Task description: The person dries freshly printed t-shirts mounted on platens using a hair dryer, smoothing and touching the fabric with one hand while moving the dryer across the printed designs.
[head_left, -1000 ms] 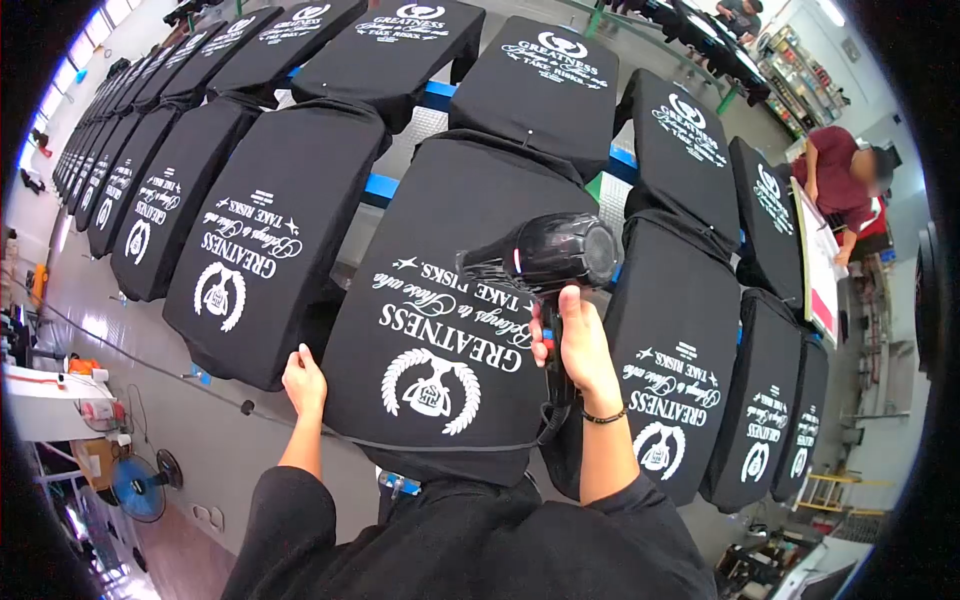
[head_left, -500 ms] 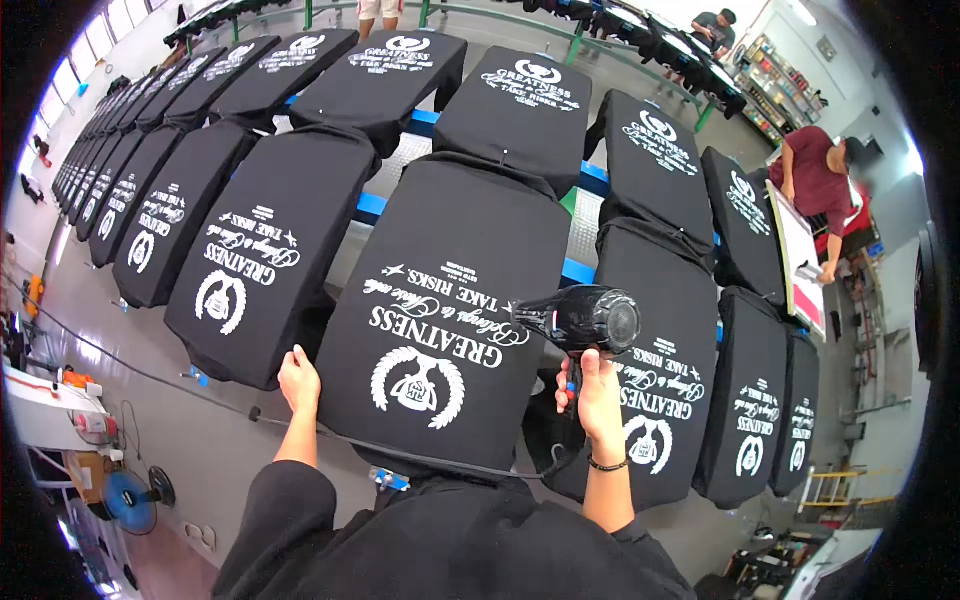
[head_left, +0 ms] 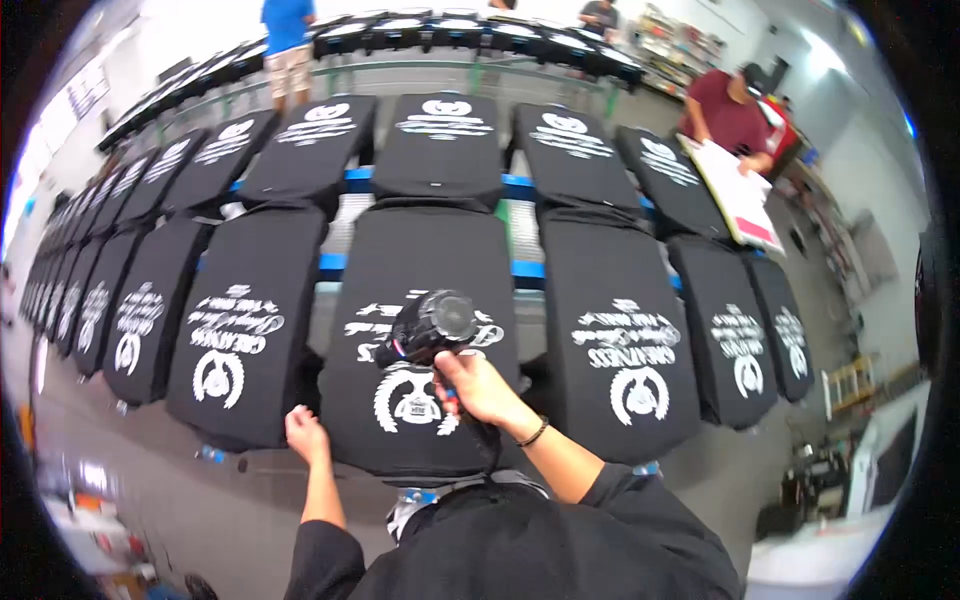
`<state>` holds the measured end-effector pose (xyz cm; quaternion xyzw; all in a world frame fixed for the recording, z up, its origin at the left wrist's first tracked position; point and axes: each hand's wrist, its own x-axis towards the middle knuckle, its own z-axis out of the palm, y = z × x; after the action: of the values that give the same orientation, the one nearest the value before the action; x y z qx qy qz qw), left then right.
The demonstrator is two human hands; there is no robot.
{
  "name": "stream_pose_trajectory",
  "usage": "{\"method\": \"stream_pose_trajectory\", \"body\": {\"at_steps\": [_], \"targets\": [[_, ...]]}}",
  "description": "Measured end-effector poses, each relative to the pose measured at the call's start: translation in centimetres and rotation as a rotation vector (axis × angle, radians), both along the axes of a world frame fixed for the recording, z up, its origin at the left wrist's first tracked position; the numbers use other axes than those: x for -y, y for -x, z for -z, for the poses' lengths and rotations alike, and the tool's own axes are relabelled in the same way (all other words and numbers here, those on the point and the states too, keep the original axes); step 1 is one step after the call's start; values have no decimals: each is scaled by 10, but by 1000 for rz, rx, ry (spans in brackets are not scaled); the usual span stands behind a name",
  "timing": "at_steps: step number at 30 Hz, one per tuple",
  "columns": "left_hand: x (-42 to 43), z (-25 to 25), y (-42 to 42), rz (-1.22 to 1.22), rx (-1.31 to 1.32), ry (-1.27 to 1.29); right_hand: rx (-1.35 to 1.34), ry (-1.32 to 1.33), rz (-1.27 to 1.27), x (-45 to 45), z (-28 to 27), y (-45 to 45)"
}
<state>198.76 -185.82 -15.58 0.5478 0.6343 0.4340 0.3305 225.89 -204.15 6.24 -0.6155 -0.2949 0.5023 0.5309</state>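
My right hand [head_left: 474, 388] grips a black hair dryer [head_left: 432, 325] by its handle, over the middle black T-shirt [head_left: 425, 255]. The dryer's nozzle points left and covers part of the white lettering; the laurel print [head_left: 415, 402] shows partly below it. My left hand [head_left: 307, 434] is low on the left, in the gap between the middle shirt and the left black T-shirt [head_left: 258, 270]. Its fingers are curled, and whatever may be in them is hidden. Both shirts lie stretched flat on boards, their prints upside down to me.
Two rows of printed black shirts run left and right along a blue rail [head_left: 525, 269]. A person in a maroon shirt [head_left: 722, 118] handles a framed screen [head_left: 735, 200] at right. Another person in a blue top [head_left: 288, 28] stands beyond the far row.
My right hand has swung the hair dryer left, from the right edge of the middle shirt to over its print. My view has tilted up and turned; the left hand stays low beside the shirts.
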Motion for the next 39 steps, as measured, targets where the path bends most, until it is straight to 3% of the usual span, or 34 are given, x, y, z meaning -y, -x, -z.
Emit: {"method": "stream_pose_trajectory", "body": {"at_steps": [5,7,10,12,14,16,17,20,24,26,27,29,31,36,38,39], "targets": [[13,18,42,214,51,44,128,123,181,62,-32,-2],[41,-27,48,351,-10,-29,272,159,199,80,-40,-7],[42,-62,77,587,-107,89,-2,140,329,104,-36,-16],[50,-112,89,781,-281,49,-41,137,351,116,-33,-15],[62,-164,102,889,-531,4,113,118,370,126,-26,-15],[66,-192,127,880,-766,-5,-154,42,429,148,-25,-25],[64,-192,147,826,-857,19,-144,28,451,159,-26,-30],[56,-171,213,645,-957,-396,60,52,513,192,-35,-45],[67,-145,264,454,-987,-271,-344,-62,586,244,-41,-82],[93,-132,243,480,-1029,-136,-233,-102,586,272,-39,-98],[110,-118,226,455,-1008,-278,-163,-66,603,289,-39,-106],[155,-105,169,527,-989,-208,-63,-43,602,324,-38,-126],[205,-81,112,522,-1121,-91,-73,-44,592,361,-41,-141],[327,-23,-23,755,-1097,4,-57,-12,564,455,-37,-180],[372,-14,-86,911,-962,55,-89,-10,573,479,-33,-194],[390,-16,-116,963,-749,146,-41,20,583,488,-32,-200]]}}
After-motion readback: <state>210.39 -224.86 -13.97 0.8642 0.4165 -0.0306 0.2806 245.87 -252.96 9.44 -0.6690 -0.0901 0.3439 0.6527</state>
